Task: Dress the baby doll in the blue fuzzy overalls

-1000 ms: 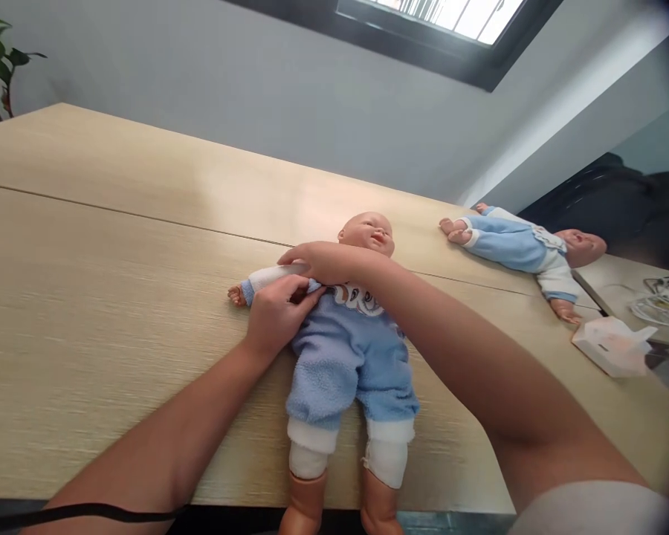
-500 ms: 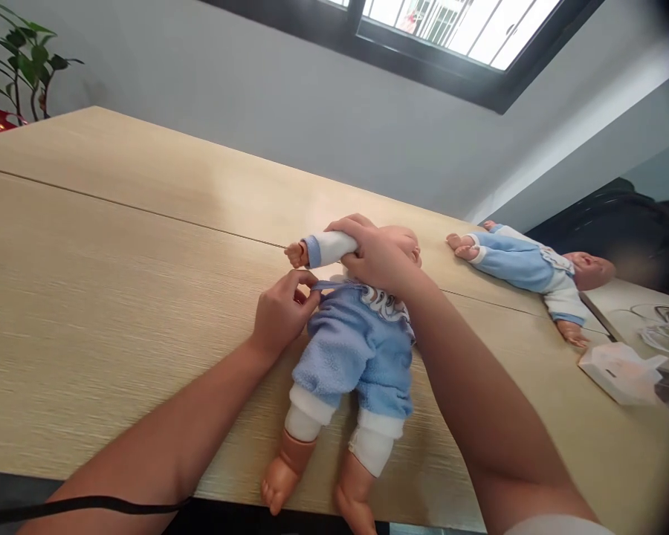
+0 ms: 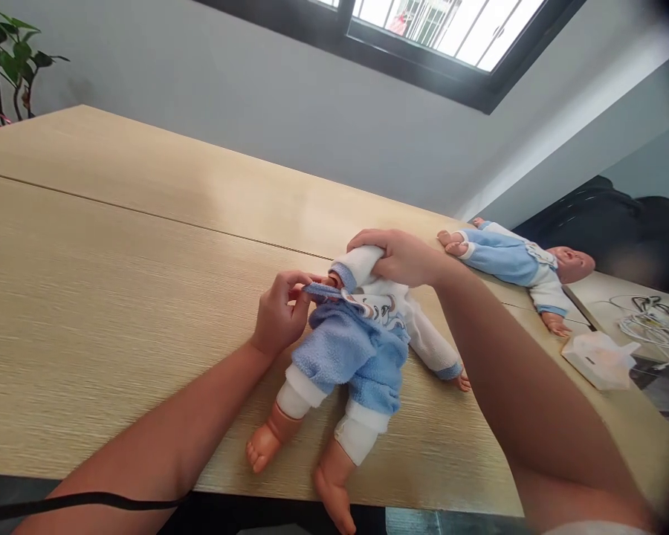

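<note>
A baby doll (image 3: pixel 334 479) lies on its back on the wooden table, feet toward me. It wears a white long-sleeved top and blue fleece overalls (image 3: pixel 334 353) with a patterned white bib. My left hand (image 3: pixel 282 312) pinches a blue strap (image 3: pixel 322 291) of the overalls, pulled out to the left. The doll's left-side sleeve (image 3: pixel 362 265) is gripped by my right hand (image 3: pixel 401 256), the arm bent so its small hand sits by the strap. My right hand and arm hide the doll's head.
A second doll (image 3: pixel 507 256) in similar clothes lies at the right. Beside it are a white tissue box (image 3: pixel 596 360) and coiled white cables (image 3: pixel 655 323). A potted plant (image 3: pixel 14 63) stands at the far left, and a grey wall (image 3: pixel 201 82) rises behind the table (image 3: pixel 117 297).
My right hand has moved slightly right, bending the doll's arm down toward the strap. The doll's other arm now shows at the right. My left hand still pinches the strap.
</note>
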`<state>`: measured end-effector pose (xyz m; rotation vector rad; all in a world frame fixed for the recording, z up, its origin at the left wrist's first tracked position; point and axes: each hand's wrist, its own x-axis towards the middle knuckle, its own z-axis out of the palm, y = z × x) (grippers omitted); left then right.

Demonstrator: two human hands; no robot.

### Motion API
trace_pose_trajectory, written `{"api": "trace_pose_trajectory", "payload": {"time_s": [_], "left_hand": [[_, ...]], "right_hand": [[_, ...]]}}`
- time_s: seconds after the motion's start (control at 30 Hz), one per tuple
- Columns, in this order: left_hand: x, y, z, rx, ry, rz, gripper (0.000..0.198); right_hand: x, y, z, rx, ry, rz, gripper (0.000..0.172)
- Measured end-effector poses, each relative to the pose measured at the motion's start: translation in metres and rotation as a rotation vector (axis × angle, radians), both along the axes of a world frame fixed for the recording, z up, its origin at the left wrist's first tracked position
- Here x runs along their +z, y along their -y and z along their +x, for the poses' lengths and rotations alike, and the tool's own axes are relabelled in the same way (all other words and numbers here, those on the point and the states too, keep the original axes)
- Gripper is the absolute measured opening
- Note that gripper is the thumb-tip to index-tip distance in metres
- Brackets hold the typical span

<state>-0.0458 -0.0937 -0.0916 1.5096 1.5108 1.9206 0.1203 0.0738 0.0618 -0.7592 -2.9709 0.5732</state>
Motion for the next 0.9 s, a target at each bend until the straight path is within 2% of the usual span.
{"api": "trace_pose_trajectory", "payload": {"time_s": [0.13, 0.3, 0.4, 0.47, 0.6, 0.7, 0.77, 0.9], "left_hand": [[-0.004, -0.003, -0.003, -0.048, 0.113, 0.004, 0.015], [0.002, -0.010, -0.011, -0.033, 0.157, 0.012, 0.019], [0.004, -0.011, -0.014, -0.014, 0.176, 0.016, 0.018], [0.006, -0.011, -0.016, 0.033, 0.166, 0.059, 0.017], [0.011, -0.009, -0.018, 0.112, 0.103, 0.119, 0.014], [0.013, -0.009, -0.019, 0.121, 0.103, 0.115, 0.013], [0.013, -0.009, -0.019, 0.119, 0.109, 0.105, 0.014], [0.013, -0.010, -0.021, 0.102, 0.043, 0.093, 0.013]], "right_hand": [[-0.001, 0.010, -0.007, -0.050, 0.028, -0.024, 0.053], [-0.003, 0.033, -0.025, 0.198, 0.110, -0.163, 0.059], [-0.005, 0.046, -0.032, 0.254, 0.045, -0.177, 0.045], [-0.006, 0.058, -0.034, 0.195, -0.041, -0.126, 0.034], [-0.008, 0.089, -0.032, 0.100, -0.087, 0.046, 0.044], [-0.008, 0.110, -0.026, 0.049, -0.091, 0.237, 0.030], [-0.007, 0.118, -0.022, 0.004, -0.070, 0.305, 0.025], [-0.008, 0.120, -0.016, -0.158, -0.002, 0.357, 0.027]]}}
